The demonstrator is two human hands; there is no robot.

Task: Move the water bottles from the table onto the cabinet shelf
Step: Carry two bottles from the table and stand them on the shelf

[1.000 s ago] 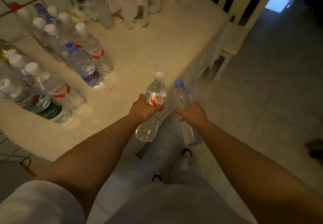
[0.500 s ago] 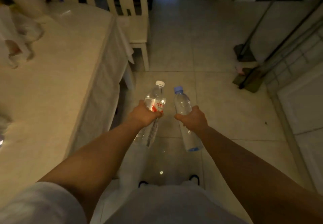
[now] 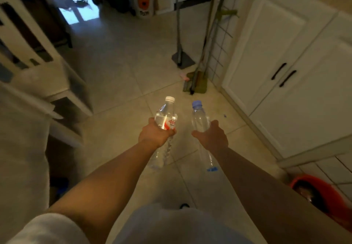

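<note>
1. The step in hand, as I judge it, is the carry: two bottles are off the desk and on the way to the cabinet, and no shelf shows in this view.
2. At 9 o'clock the desk (image 3: 22, 129), under a pale cloth, runs off the left edge; a white chair (image 3: 62, 83) stands against it at 10 o'clock.
3. The left hand (image 3: 155, 134), just left of centre, has its fingers curled round the middle of a white-capped water bottle (image 3: 166, 118) with a red label. The bottle leans forward, cap toward 12 o'clock, base below the wrist.
4. The right hand (image 3: 211, 138), just right of centre, wraps a blue-capped water bottle (image 3: 200, 119), thumb on the near side; that bottle is also tilted forward.
5. The two bottles are apart, not touching. Keeping them apart and gripped at mid-body should stop them knocking or slipping.
6. At 12 to 1 o'clock a dustpan (image 3: 182, 60) and brooms (image 3: 196, 83) lean by the tiled wall, standing on the floor near the cabinet's corner. They look likely to catch a foot on a straight path.
7. At 2 to 3 o'clock the white cabinet (image 3: 285, 40) has both doors closed, with dark handles (image 3: 284, 75). With both hands full, a door may need one bottle set down first.
8. At 4 o'clock a red bucket (image 3: 322, 194) sits on the floor by the cabinet base, close to the right arm.
</note>
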